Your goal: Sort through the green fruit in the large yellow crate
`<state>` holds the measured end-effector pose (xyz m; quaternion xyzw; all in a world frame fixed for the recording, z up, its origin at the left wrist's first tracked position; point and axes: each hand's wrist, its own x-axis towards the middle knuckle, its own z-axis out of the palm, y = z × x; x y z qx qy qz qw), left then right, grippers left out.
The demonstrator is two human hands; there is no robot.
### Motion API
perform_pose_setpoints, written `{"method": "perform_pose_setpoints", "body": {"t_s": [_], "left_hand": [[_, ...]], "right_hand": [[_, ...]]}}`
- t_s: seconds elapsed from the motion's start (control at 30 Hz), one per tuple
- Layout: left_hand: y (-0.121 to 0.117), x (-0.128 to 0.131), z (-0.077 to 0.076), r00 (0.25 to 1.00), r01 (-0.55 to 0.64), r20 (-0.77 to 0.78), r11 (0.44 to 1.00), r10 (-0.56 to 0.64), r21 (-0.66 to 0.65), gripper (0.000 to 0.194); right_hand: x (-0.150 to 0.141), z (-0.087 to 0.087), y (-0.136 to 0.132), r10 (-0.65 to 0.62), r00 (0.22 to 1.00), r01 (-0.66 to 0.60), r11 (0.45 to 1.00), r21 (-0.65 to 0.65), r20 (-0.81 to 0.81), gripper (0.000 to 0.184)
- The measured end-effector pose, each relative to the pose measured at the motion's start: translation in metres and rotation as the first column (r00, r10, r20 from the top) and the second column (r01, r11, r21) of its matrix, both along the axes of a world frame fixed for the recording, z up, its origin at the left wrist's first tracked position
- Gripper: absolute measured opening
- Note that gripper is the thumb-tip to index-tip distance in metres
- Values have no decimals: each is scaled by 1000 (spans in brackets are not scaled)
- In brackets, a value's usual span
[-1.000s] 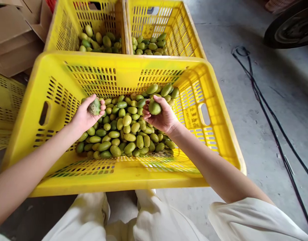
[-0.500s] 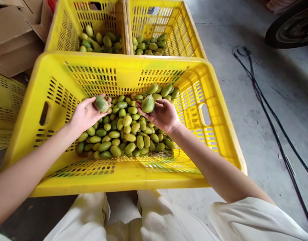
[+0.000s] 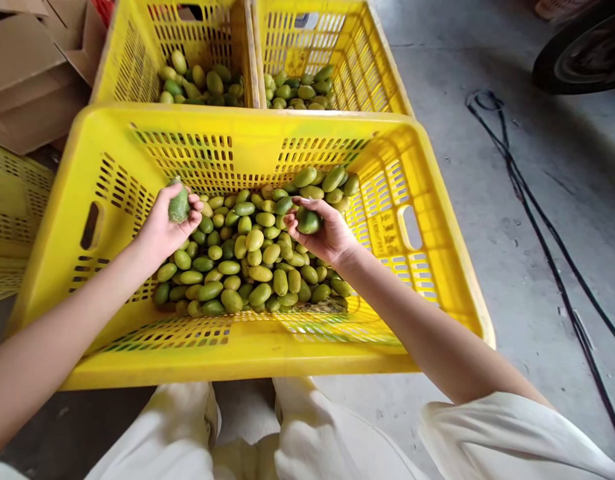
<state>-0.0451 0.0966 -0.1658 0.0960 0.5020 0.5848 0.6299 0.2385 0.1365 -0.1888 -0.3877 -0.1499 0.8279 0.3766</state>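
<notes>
A big yellow plastic crate (image 3: pixel 247 127) stands in front of me, its floor covered by a heap of small green oval fruits (image 3: pixel 247 260). My left hand (image 3: pixel 165 227) is closed around one green fruit (image 3: pixel 178 207) above the left side of the heap. Over the heap's right side, my right hand (image 3: pixel 322 233) grips another green fruit (image 3: pixel 307 220), fingers curled around it. Both hands are inside the crate, a little above the pile.
Two more yellow crates stand behind: the left crate (image 3: pixel 127 60) and the right crate (image 3: pixel 367 67), each holding green fruits. Cardboard boxes (image 3: pixel 27 73) lie at far left. Black cables (image 3: pixel 537 220) run across the concrete floor at right. A tyre (image 3: pixel 582 60) shows top right.
Both hands had turned their fruits up on open fingers half a second ago. Now the fingers have curled round them and the hands have dropped slightly toward the heap.
</notes>
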Motion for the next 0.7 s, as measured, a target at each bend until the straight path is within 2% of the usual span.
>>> {"method": "perform_pose_setpoints", "body": {"t_s": [0.2, 0.27, 0.4, 0.47, 0.57, 0.7], "left_hand": [[-7, 7, 1, 990, 139, -26, 990, -139, -16, 15], [-8, 9, 1, 992, 128, -15, 992, -128, -15, 14], [-8, 10, 6, 999, 8, 42, 1000, -9, 2, 11], [-8, 11, 8, 998, -14, 67, 1000, 14, 6, 8], [-8, 12, 10, 998, 3, 65, 1000, -3, -2, 7], [-10, 12, 13, 994, 64, 83, 998, -64, 1, 17]], "right_hand": [[-1, 4, 1, 56, 998, -56, 998, -8, -3, 20], [-2, 6, -1, 41, 999, -41, 999, 7, -10, 18], [-5, 10, -4, 41, 998, -39, 999, 32, -41, 24], [-7, 11, -4, 51, 998, -50, 998, 43, -39, 24], [-9, 10, -6, 53, 998, -51, 996, 77, -18, 20], [-5, 3, -6, 78, 997, -74, 989, 125, -24, 29]]}}
